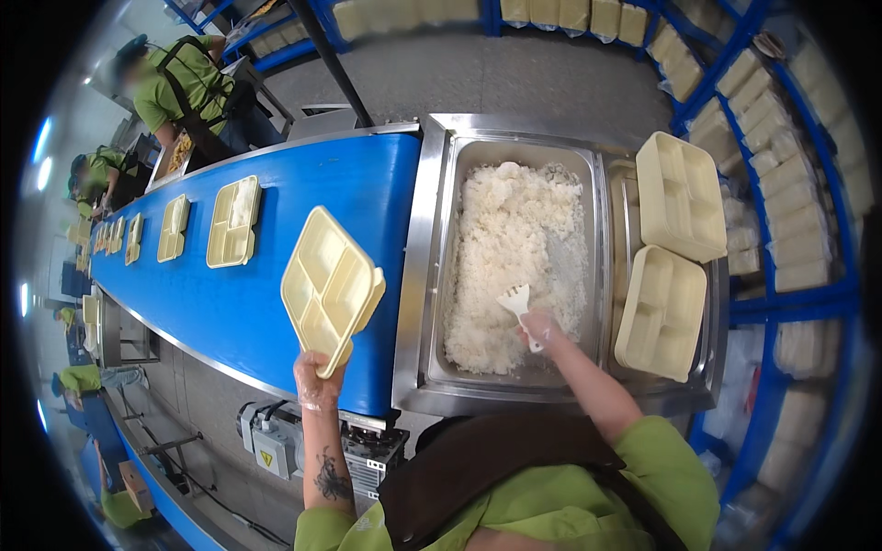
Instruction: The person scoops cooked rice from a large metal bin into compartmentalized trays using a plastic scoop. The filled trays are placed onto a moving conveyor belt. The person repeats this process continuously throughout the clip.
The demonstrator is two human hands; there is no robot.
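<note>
My left hand (318, 386), in a clear plastic glove, grips one end of a pale yellow compartment tray (324, 275). The tray is tilted above the blue conveyor belt (289, 165), and no food shows in its compartments. In my right hand (543, 329), also gloved, is the handle of a white plastic rice paddle (517, 303) with a notched end. The paddle is over the cooked white rice (503, 234), and I cannot tell whether it touches. A steel pan (441, 275) holds the rice, with a thinner layer of grains along its right side.
Two stacks of compartment trays, a far stack (679, 186) and a near stack (663, 313), stand right of the pan. Several trays, including one with rice (233, 220), line the belt. A motor (275, 441) sits below it. Co-workers, one close by (186, 89), stand along the line.
</note>
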